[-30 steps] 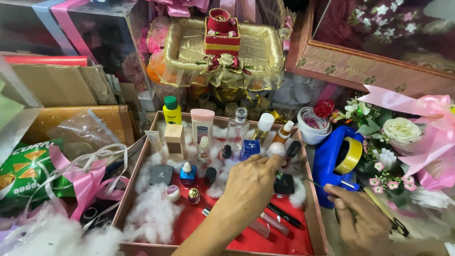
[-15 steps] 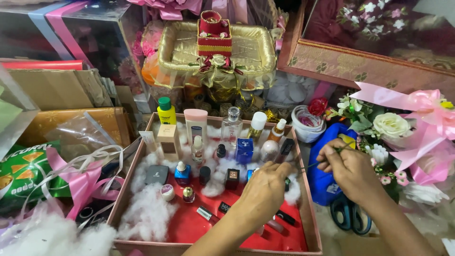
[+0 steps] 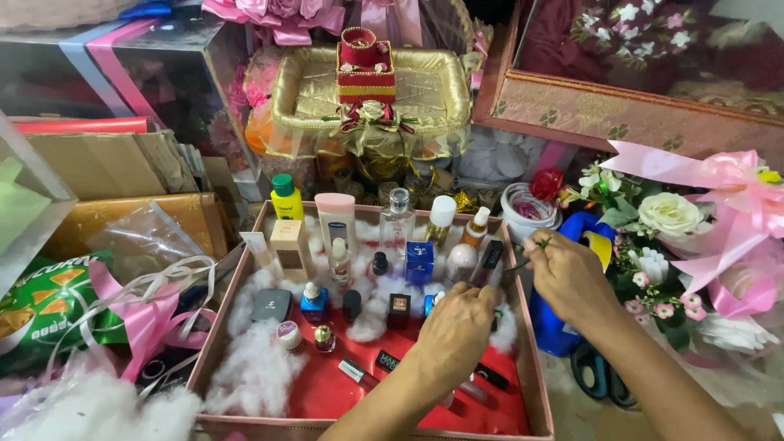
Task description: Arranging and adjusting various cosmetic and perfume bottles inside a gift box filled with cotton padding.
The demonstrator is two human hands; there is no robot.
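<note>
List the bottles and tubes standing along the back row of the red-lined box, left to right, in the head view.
Yellow bottle with green cap → pink tube → clear glass bottle → white-capped bottle → amber dropper bottle.

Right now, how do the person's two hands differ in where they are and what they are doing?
The left hand reaches down into the red-lined box, fingers curled among the small bottles near its right side, while the right hand is raised over the box's right rim. The left hand's grip is hidden, whereas the right hand pinches a thin green stem between its fingertips. Both show the back of the hand to the camera.
</note>
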